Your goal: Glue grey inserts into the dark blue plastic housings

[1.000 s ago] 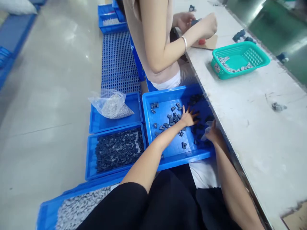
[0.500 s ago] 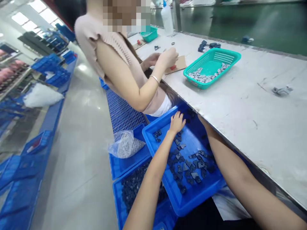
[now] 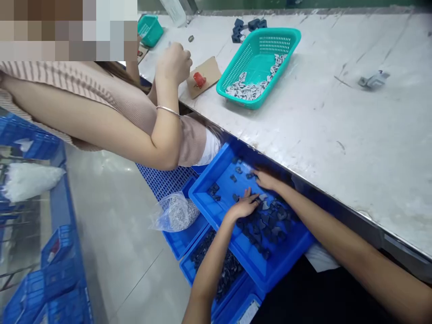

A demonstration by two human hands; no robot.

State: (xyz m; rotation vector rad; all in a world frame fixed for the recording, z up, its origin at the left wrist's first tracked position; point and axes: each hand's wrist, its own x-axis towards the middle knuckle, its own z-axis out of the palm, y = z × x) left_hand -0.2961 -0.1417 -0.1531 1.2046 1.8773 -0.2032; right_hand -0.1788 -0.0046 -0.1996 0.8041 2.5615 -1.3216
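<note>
A blue tray [image 3: 205,211] rests near my lap, partly beneath the table edge, with many small dark parts [image 3: 266,220] scattered in it. Over its middle, my left hand [image 3: 243,207] is spread with its fingertips on the parts. My right hand [image 3: 266,181] reaches in from the right, below the table edge, its fingers apart beside a few dark pieces. Neither hand visibly grips a piece.
A person sits at the left, a hand [image 3: 172,65] above cardboard [image 3: 212,72] holding a red piece. On the white table [image 3: 303,135] stands a green basket [image 3: 258,105] of pale parts. A bin of dark parts [image 3: 232,270] and a bagged heap [image 3: 178,211] lie lower left.
My left hand has moved from the tray's far end back toward the middle. My right hand, hidden earlier under the table edge, now shows. The view has shifted, bringing the neighbouring person closer.
</note>
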